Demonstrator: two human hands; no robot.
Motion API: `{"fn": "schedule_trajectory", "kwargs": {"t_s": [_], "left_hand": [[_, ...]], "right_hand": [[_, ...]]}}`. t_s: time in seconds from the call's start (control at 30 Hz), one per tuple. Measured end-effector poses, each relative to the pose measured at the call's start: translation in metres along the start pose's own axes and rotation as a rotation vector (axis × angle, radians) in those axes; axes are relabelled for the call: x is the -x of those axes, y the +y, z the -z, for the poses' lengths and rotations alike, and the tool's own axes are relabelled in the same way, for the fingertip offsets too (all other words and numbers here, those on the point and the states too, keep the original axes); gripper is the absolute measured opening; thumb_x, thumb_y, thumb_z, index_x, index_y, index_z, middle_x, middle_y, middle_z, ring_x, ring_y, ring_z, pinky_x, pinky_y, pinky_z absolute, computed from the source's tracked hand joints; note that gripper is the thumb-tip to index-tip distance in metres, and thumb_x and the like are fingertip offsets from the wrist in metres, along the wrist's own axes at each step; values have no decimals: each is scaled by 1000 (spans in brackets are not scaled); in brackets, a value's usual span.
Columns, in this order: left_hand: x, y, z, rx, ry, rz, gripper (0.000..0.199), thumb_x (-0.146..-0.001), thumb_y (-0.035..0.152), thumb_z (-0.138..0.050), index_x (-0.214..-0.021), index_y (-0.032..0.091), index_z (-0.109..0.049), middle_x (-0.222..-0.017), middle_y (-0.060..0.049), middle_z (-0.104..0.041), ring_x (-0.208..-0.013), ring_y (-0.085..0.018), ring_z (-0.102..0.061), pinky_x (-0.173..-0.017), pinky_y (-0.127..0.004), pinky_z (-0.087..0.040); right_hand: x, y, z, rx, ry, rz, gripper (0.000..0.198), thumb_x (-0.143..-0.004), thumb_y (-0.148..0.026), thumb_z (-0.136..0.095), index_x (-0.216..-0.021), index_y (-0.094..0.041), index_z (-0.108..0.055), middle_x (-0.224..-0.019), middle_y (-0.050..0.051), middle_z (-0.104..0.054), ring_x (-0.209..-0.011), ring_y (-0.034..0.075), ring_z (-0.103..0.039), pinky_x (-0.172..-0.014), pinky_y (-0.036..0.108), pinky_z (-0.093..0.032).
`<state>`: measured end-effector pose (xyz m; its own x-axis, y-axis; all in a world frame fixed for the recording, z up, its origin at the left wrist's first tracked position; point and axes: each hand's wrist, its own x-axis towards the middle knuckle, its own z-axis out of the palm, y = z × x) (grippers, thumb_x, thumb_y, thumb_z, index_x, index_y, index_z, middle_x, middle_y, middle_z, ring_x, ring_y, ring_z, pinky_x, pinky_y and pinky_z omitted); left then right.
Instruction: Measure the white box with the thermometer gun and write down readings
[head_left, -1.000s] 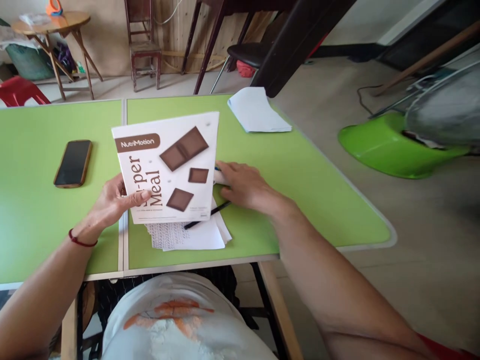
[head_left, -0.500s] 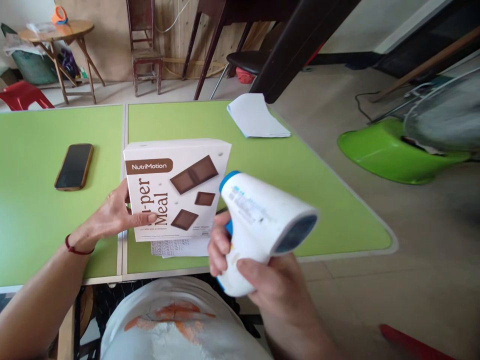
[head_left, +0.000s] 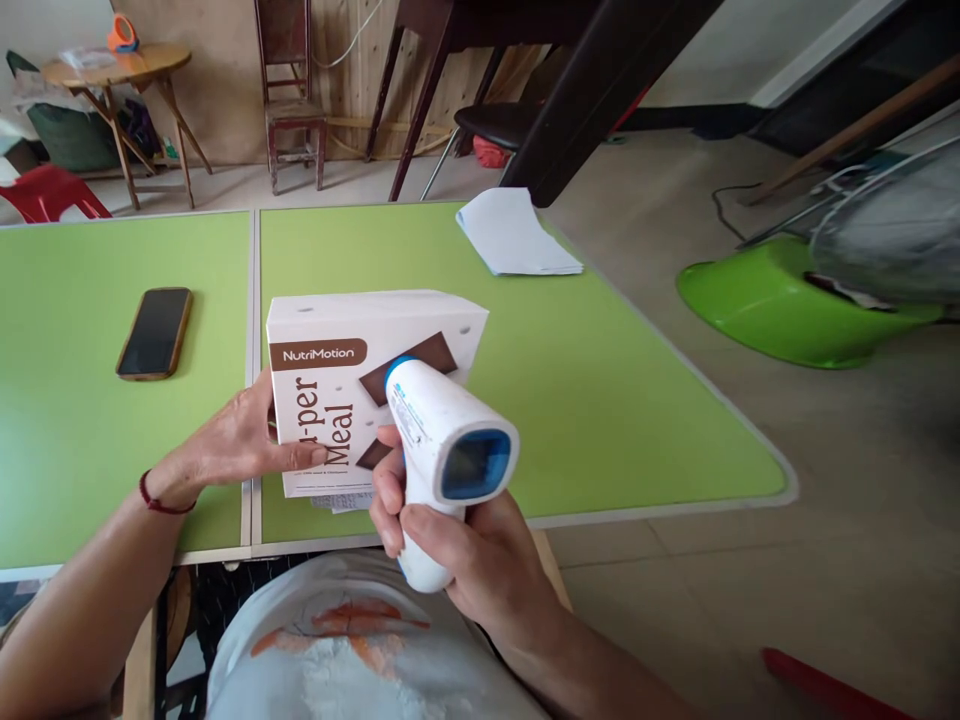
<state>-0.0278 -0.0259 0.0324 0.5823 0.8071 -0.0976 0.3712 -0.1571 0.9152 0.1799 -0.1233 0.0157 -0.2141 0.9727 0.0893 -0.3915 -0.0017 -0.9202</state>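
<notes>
My left hand grips the left side of a white NutriMotion box, thumb across its printed front and fingers behind. The box is held upright over the near part of the table, its front towards me. In my right hand is a white and blue infrared thermometer, its handle wrapped by my fingers. Its nose overlaps the chocolate pictures on the box; I cannot tell whether they touch. The dark screen with a blue frame faces me. Under the box a sheet with handwriting shows in part.
On the green table lie a phone at the left and a stack of white paper at the far edge. A green plastic chair stands on the floor to the right. A black post rises behind the table.
The thermometer has moved left with my right hand and turned, so its nose now lies in front of the box and its screen faces me. The box has shifted slightly right and down.
</notes>
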Motion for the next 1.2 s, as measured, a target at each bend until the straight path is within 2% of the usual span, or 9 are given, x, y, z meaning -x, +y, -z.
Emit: {"fn": "schedule_trajectory", "kwargs": {"t_s": [0.17,0.4,0.73,1.0,1.2], "left_hand": [[-1,-7,1,-38,-7,22,58,-75,57,-80,-109,14,-64,-111,-15,-71,-96,-31,-68,-75,-42,-60],[-3,-11,3,-28,-3,23,75,-74,57,-81,-128,15,-50,-114,-15,-70,-97,-32,-68,-76,-42,-59],[-4,-11,3,106,-58,5,70,-77,50,-82,-128,16,-48,-114,-13,-71,-94,-28,-69,-78,-40,-60],[-5,-9,5,101,-73,2,69,-77,50,-82,-127,16,-49,-112,-12,-71,-93,-27,-69,-75,-38,-60],[-5,-11,5,167,-102,-2,67,-79,46,-82,-128,17,-48,-114,-11,-71,-98,-26,-69,-79,-36,-59]], "right_hand": [[1,0,1,-8,38,-87,24,-86,-42,-70,-77,-21,-61,-64,-2,-51,-54,11,-43,-49,25,-39],[0,2,1,-43,60,-49,20,-88,-33,-70,-76,-20,-61,-68,-2,-56,-57,10,-47,-54,25,-41],[-7,3,-3,-59,82,-60,15,-85,-29,-69,-76,-20,-61,-65,-3,-57,-54,9,-49,-52,24,-43],[-8,3,-4,-60,76,-59,15,-85,-27,-69,-75,-20,-60,-64,-4,-57,-55,10,-48,-53,25,-42],[-9,5,-4,-84,64,-58,13,-85,-23,-66,-75,-20,-59,-64,-4,-56,-55,9,-48,-53,25,-41]]}}
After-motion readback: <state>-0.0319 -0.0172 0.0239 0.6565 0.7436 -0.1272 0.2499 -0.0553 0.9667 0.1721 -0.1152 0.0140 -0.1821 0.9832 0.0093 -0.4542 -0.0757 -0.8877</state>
